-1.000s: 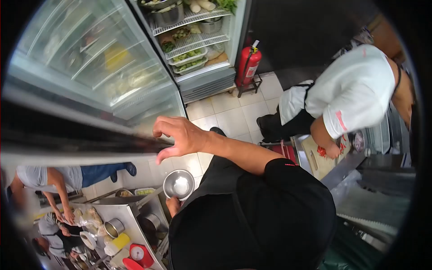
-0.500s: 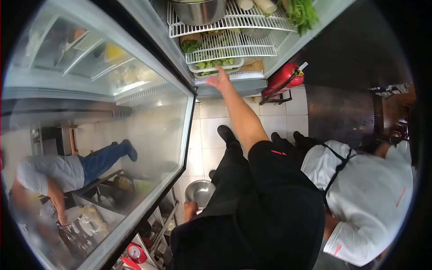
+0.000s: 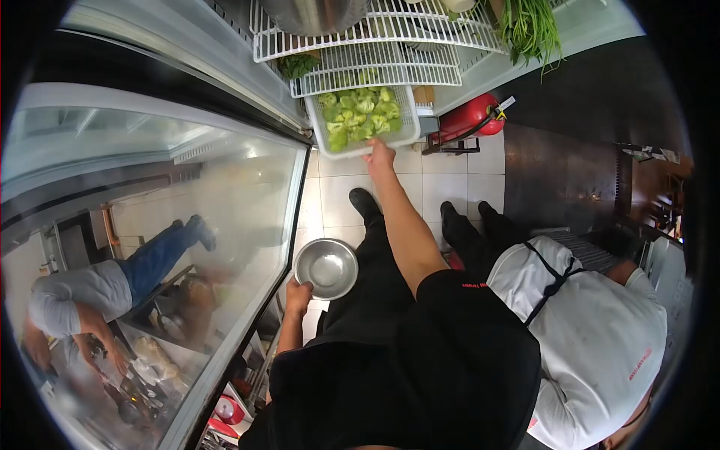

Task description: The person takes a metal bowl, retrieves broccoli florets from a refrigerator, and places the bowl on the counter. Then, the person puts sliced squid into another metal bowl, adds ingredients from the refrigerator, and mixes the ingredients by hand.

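Observation:
A white tray [image 3: 409,140] of cut green vegetable pieces [image 3: 360,116] juts out from under the lower wire shelf of the open fridge. At its front rim is my right hand [image 3: 380,156], fingers closed on the edge. My left hand [image 3: 298,295] grips the rim of a round metal bowl [image 3: 327,268], which is held low over the tiled floor and looks empty inside.
The glass fridge door [image 3: 247,202] stands open at left, with a person in grey seen through it. A red fire extinguisher [image 3: 472,118] is right of the fridge. A co-worker in a white shirt [image 3: 592,330] bends close at right. Leafy greens [image 3: 531,34] hang off the upper shelf.
My right hand has gone from the door's edge to the tray, which has slid outward from the shelf. The bowl in my left hand has risen. The view has shifted toward the fridge.

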